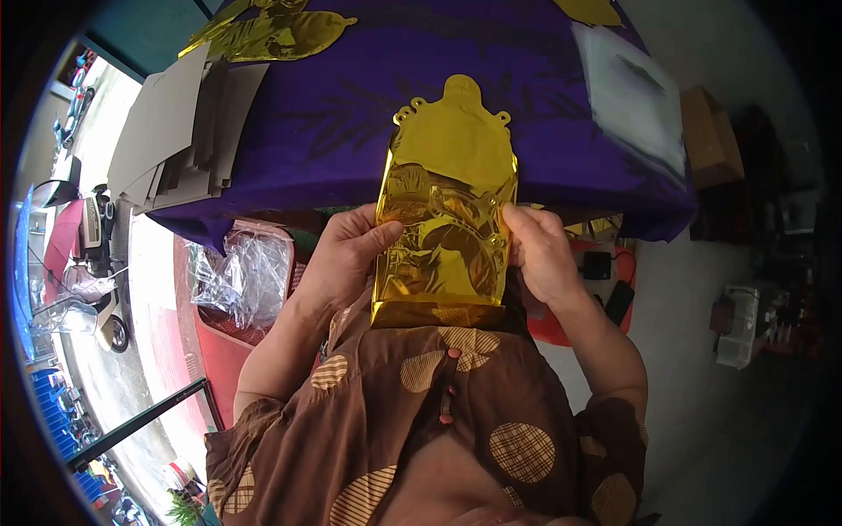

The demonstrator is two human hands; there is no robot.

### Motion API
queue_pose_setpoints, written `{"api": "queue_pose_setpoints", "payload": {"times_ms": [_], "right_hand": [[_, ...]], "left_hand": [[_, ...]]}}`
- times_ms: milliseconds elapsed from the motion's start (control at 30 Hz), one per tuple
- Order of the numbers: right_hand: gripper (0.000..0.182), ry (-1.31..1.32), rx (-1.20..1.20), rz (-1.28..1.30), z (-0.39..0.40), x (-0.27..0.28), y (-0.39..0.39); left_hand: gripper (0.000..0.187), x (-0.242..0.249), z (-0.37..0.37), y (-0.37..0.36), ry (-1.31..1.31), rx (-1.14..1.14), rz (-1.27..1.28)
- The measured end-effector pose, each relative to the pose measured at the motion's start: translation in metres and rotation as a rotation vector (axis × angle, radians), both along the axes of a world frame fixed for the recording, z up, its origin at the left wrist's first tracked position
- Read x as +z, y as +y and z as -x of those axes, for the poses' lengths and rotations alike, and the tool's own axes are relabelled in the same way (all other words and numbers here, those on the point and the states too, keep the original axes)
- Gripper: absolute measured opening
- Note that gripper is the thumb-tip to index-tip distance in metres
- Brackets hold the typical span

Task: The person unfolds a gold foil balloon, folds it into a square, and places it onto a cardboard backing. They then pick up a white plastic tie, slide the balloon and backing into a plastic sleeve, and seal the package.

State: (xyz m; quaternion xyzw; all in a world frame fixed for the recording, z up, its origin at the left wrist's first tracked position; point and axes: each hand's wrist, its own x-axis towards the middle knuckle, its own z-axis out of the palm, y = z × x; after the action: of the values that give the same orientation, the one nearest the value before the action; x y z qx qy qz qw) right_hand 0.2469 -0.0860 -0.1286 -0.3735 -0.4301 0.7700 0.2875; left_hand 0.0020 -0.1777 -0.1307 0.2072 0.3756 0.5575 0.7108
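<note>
A shiny gold foil piece [447, 254] with a scalloped, rounded top stands between my hands, its upper part resting over the edge of the purple-covered table [307, 123]. My left hand [342, 254] pinches its left side, with the thumb on the front face. On the right side, my right hand [544, 250] grips the edge between thumb and fingers. The lower end of the piece is close to my brown patterned shirt [421, 377]. Its upper front is matte yellow; the lower front is reflective. The fingers behind it are partly hidden.
Grey cardboard sheets [167, 131] are stacked at the table's left edge. More gold foil pieces [289, 33] lie at the back left. A clear plastic pack [631, 96] and a cardboard box [710, 136] are at right. Below left is a red basket with plastic wrap [250, 276].
</note>
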Motion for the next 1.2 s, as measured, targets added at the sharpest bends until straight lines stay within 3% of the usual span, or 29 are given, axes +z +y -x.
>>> {"api": "queue_pose_setpoints", "payload": {"times_ms": [67,267,367,533,933,1200], "right_hand": [[0.027,0.035,0.028,0.086,-0.001,0.014,0.001],[0.021,-0.045,0.160,-0.175,-0.002,0.001,0.000],[0.020,-0.036,0.193,-0.155,-0.006,-0.002,0.004],[0.020,0.040,0.172,-0.103,-0.005,-0.007,0.006],[0.018,0.146,0.170,-0.098,-0.004,-0.033,0.007],[0.016,0.201,0.070,-0.072,0.000,-0.043,-0.001]], "left_hand": [[0.028,-0.001,0.001,0.000,-0.013,-0.009,0.000],[0.027,-0.001,0.000,0.002,-0.035,0.005,0.023],[0.024,0.009,-0.005,0.003,-0.002,0.065,0.044],[0.019,-0.006,0.000,0.004,0.118,0.131,-0.052],[0.029,0.002,0.001,0.010,-0.089,0.088,0.024],[0.026,-0.001,-0.003,0.011,-0.015,0.210,-0.020]]}}
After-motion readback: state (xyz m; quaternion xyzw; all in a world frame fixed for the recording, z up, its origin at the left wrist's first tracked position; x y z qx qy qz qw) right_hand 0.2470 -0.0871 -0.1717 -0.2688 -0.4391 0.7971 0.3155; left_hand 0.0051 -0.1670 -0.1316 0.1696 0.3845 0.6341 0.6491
